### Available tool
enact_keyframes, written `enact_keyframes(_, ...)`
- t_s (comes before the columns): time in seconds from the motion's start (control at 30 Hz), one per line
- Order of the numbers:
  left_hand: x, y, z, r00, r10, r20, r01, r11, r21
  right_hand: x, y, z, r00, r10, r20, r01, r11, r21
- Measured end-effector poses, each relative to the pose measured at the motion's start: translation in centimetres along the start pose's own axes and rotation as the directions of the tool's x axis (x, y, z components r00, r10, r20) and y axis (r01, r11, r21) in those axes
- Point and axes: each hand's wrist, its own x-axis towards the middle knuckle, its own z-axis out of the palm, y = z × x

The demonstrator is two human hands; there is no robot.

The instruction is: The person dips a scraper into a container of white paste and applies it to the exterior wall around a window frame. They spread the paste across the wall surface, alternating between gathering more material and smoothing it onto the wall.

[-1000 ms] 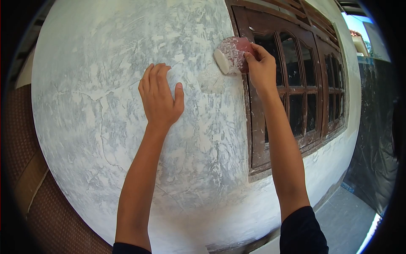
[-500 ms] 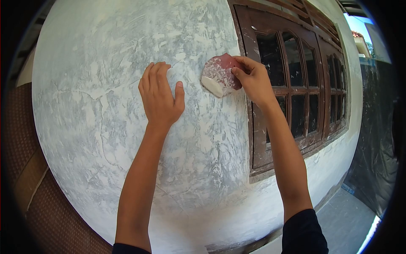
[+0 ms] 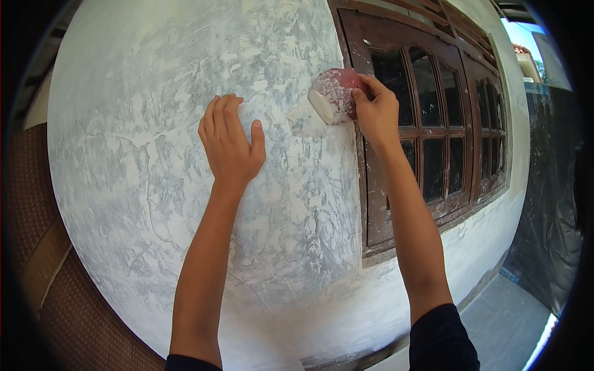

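Note:
Pinched between thumb and fingers of my right hand (image 3: pixel 376 112) is a red putty spreader (image 3: pixel 339 91), its face smeared white. A thick lump of white putty (image 3: pixel 320 106) sits along its lower left edge. Just left of and below it, a fresh smear of putty (image 3: pixel 305 121) shows on the wall. My left hand (image 3: pixel 230 139) is empty, palm toward the patchy grey-and-white wall (image 3: pixel 154 185), fingers pointing up and thumb spread away.
Right of the wall is a brown wooden window (image 3: pixel 427 139) with dark panes and white specks on its frame. A woven brown panel (image 3: pixel 80 303) stands at the lower left. Dark sheeting (image 3: pixel 547 185) hangs at the far right above a grey floor (image 3: pixel 507 328).
My right hand has moved the spreader up and to the right, toward the window frame, uncovering a putty smear on the wall. My left hand has barely shifted.

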Motion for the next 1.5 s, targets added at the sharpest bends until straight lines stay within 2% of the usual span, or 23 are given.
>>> enact_keyframes(0.07,-0.1,0.0,-0.1,1.0,-0.004,0.001,0.004,1.0,0.006,0.8,1.1,-0.8,0.971,0.057,-0.233,-0.017,0.985,0.17)
enact_keyframes(0.13,0.0,0.0,0.0,1.0,0.005,0.0,-0.005,1.0,0.007,0.0,0.0,-0.8,0.97,0.052,-0.235,0.007,0.97,0.244)
enact_keyframes(0.2,0.0,0.0,0.0,1.0,0.0,0.002,0.0,1.0,0.008,-1.3,-1.4,-0.3,0.998,-0.019,0.058,0.005,0.973,0.231)
enact_keyframes(0.27,0.0,0.1,0.0,1.0,-0.006,0.008,0.006,1.0,0.008,-1.5,-1.0,0.0,0.99,0.002,0.139,-0.027,0.984,0.175)
enact_keyframes(0.33,0.0,0.0,0.0,1.0,-0.006,-0.002,0.006,1.0,0.013,-0.5,0.3,-0.3,0.999,0.038,0.002,-0.038,0.994,0.1)
enact_keyframes(0.37,-0.1,0.0,0.0,1.0,-0.007,-0.002,0.007,1.0,0.015,0.1,1.1,-0.7,0.986,0.141,-0.088,-0.126,0.98,0.154)
enact_keyframes(0.4,-0.1,0.0,0.1,1.0,-0.007,-0.001,0.007,1.0,0.015,0.1,1.5,-1.0,0.986,0.14,-0.088,-0.125,0.98,0.155)
enact_keyframes(0.47,0.1,0.0,0.1,1.0,-0.005,-0.005,0.005,1.0,0.017,0.2,2.1,-1.4,0.976,0.123,-0.181,-0.038,0.91,0.412)
enact_keyframes(0.53,0.0,0.1,0.1,1.0,-0.008,0.0,0.008,1.0,0.013,-0.5,0.7,-1.1,0.984,0.116,-0.134,-0.054,0.915,0.399)
enact_keyframes(0.6,0.0,0.0,0.1,1.0,-0.011,0.006,0.01,1.0,0.015,-0.9,0.6,-1.0,0.994,0.055,0.094,-0.07,0.983,0.172)
enact_keyframes(0.67,0.0,0.0,0.1,1.0,-0.01,0.007,0.01,1.0,0.017,-0.1,1.8,-1.4,0.998,0.037,0.053,-0.042,0.994,0.099)
enact_keyframes(0.73,0.0,0.1,0.0,1.0,-0.005,0.011,0.004,1.0,0.028,0.6,3.2,-1.8,0.982,0.144,-0.123,-0.094,0.934,0.345)
enact_keyframes(0.8,0.1,0.2,0.0,1.0,0.013,0.014,-0.013,1.0,0.027,0.2,3.5,-1.8,0.983,0.129,-0.133,-0.068,0.917,0.393)
enact_keyframes(0.87,0.2,0.3,0.0,0.999,0.03,0.023,-0.031,0.999,0.023,-0.6,2.2,-1.3,0.997,0.066,0.034,-0.074,0.945,0.318)
enact_keyframes(0.93,0.1,0.3,-0.1,0.998,0.046,0.03,-0.047,0.997,0.058,-0.4,2.5,-1.1,0.994,0.083,0.076,-0.1,0.965,0.244)
enact_keyframes(1.0,0.1,0.3,-0.2,0.999,0.039,0.03,-0.041,0.998,0.056,0.6,3.2,-1.4,0.972,0.206,-0.116,-0.174,0.955,0.239)
enact_keyframes(1.03,0.1,0.3,-0.2,0.999,0.031,0.027,-0.033,0.998,0.053,0.6,3.1,-1.8,0.958,0.244,-0.148,-0.186,0.928,0.323)
enact_keyframes(1.13,0.1,0.2,-0.1,0.999,0.026,0.02,-0.027,0.998,0.056,0.1,2.5,-1.5,0.982,0.129,-0.14,-0.064,0.918,0.392)
enact_keyframes(1.3,0.0,0.3,0.0,1.0,-0.016,0.013,0.015,0.999,0.042,-0.9,1.4,-1.3,0.994,0.105,0.033,-0.109,0.979,0.175)
enact_keyframes(1.4,0.0,0.2,-0.1,1.0,-0.019,0.003,0.019,0.999,0.041,-1.5,1.0,-2.2,0.972,0.105,-0.212,-0.001,0.899,0.438)
enact_keyframes(1.43,0.0,0.2,-0.1,1.0,-0.018,0.001,0.018,0.999,0.034,-2.3,-0.5,-2.6,0.968,0.074,-0.241,0.049,0.881,0.471)
enact_keyframes(1.47,0.1,0.1,-0.1,1.0,-0.017,-0.001,0.017,0.999,0.034,-3.3,-1.5,-3.2,0.968,0.074,-0.242,0.051,0.881,0.471)
enact_keyframes(1.5,0.1,0.1,-0.1,1.0,-0.022,-0.007,0.023,0.999,0.031,-4.4,-2.4,-3.7,0.971,-0.091,-0.223,0.147,0.956,0.252)
